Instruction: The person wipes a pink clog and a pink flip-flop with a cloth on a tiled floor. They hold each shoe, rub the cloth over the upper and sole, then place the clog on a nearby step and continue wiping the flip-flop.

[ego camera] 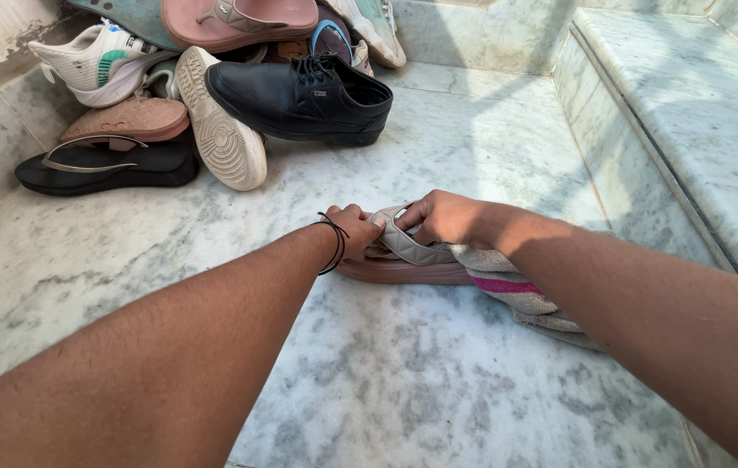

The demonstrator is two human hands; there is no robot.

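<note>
A pink-brown sandal (404,270) with a quilted grey strap lies on the marble floor (404,381) in the middle of the view. My left hand (355,229) grips its left side near the strap; a black thread band circles that wrist. My right hand (444,217) pinches the quilted strap from the right. A grey cloth with a pink stripe (516,290) lies under my right forearm, next to the sandal's right end, and part of it is hidden by the arm.
A heap of footwear fills the far left corner: a black lace-up shoe (304,97), a white sneaker (96,65), a black sandal (104,166), pink sandals (239,19) and an upturned white sole (222,130). Marble steps (690,113) rise on the right.
</note>
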